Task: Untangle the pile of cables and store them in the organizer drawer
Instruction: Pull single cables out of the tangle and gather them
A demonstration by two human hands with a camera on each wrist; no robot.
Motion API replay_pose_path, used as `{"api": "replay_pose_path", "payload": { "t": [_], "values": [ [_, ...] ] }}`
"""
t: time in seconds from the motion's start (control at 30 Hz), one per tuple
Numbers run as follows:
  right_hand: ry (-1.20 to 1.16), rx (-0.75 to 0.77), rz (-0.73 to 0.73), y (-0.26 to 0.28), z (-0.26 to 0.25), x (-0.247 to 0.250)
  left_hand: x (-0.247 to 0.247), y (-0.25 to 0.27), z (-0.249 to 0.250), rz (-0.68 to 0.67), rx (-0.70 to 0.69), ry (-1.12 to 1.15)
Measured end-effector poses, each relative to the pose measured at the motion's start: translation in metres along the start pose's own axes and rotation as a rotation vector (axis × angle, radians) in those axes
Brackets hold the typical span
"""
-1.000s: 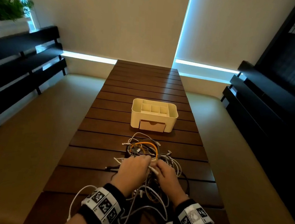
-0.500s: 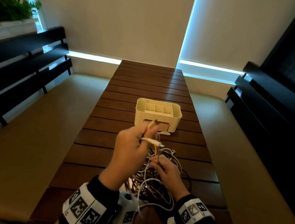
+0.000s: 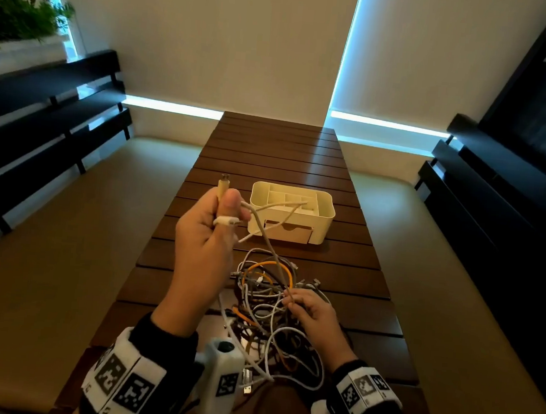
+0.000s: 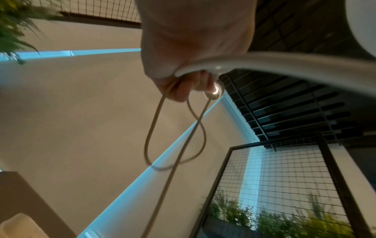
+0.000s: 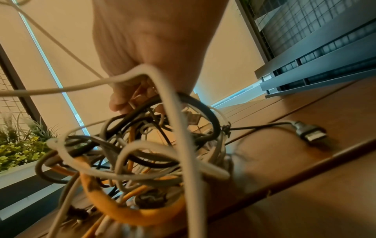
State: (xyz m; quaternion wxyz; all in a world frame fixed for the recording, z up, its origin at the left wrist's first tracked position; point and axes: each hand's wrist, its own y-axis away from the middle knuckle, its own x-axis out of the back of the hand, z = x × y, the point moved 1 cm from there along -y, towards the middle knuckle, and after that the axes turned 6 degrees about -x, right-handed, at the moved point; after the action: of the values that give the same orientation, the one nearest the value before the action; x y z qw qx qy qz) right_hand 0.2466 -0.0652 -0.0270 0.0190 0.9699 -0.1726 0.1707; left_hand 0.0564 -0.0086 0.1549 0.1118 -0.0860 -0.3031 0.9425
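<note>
A tangled pile of cables (image 3: 272,309) in white, grey, orange and black lies on the dark slatted table (image 3: 342,272). My left hand (image 3: 208,234) is raised above the table and grips a beige cable (image 3: 264,235) by both plug ends; one plug (image 3: 223,182) sticks up past the thumb. The beige cable (image 4: 175,141) hangs in a loop from the curled fingers and runs down into the pile. My right hand (image 3: 310,312) rests on the pile, its fingers curled into the strands (image 5: 142,128). The cream organizer (image 3: 292,213) stands behind the pile, its drawer (image 3: 287,231) closed.
Dark slatted benches (image 3: 42,114) run along both sides, with tan cushions (image 3: 63,254) below. A planter with greenery (image 3: 14,19) sits at the far left. A black cable with a metal plug (image 5: 309,133) trails right of the pile on the table.
My left hand has risen from the pile and moved left, pulling the beige cable up and taut. My right hand has stayed down on the pile.
</note>
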Motion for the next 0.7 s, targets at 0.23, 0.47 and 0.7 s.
{"api": "replay_pose_path", "payload": {
  "t": [0.23, 0.47, 0.7],
  "values": [
    [0.127, 0.033, 0.065, 0.003, -0.006, 0.001, 0.022, 0.000, -0.038, -0.211, 0.086, -1.087],
    [0.173, 0.047, 0.062, 0.004, -0.010, -0.004, -0.033, 0.056, -0.067, -0.768, -0.011, -1.086],
    [0.093, 0.001, 0.048, 0.008, -0.008, -0.007, -0.053, 0.071, -0.109, -0.772, 0.327, -0.749]
  ]
}}
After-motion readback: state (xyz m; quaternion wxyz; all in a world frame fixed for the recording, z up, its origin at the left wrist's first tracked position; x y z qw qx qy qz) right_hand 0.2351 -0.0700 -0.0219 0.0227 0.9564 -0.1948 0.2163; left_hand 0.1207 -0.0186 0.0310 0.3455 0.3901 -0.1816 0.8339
